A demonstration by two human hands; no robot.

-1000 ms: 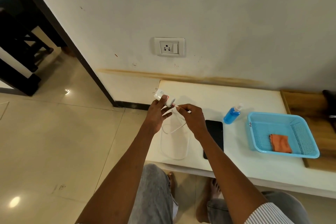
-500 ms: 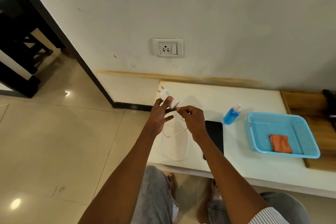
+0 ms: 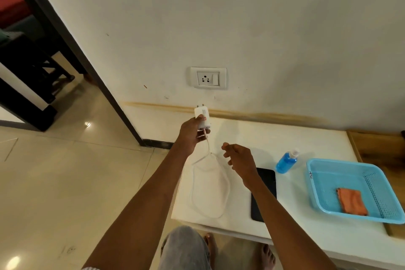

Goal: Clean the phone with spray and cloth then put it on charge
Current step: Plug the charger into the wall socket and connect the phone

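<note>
Presently the left hand (image 3: pixel 191 136) grips a white charger adapter (image 3: pixel 202 118), fingers curled round its lower half, prongs pointing up toward the wall socket (image 3: pixel 207 78) above; adapter and socket are apart, the adapter below the plate. A white cable (image 3: pixel 210 184) runs from the adapter's base down through the left hand and loops on the white table (image 3: pixel 291 217), its far end not clearly traceable. Right hand (image 3: pixel 240 160) hovers beside the cable, above the table, fingers loosely curled, holding nothing, not touching the cable. Phone (image 3: pixel 264 195) lies flat, dark screen up, on the table, partly hidden by the right forearm; whether the cable reaches it cannot be told. Blue spray bottle (image 3: pixel 286 161) stands just right of the phone. Further right, a light blue basket (image 3: pixel 324 182) sits on the table with an orange cloth (image 3: pixel 351 200) lying inside it. Bare feet show on the tiled floor (image 3: pixel 65 182) under the table edge.
</note>
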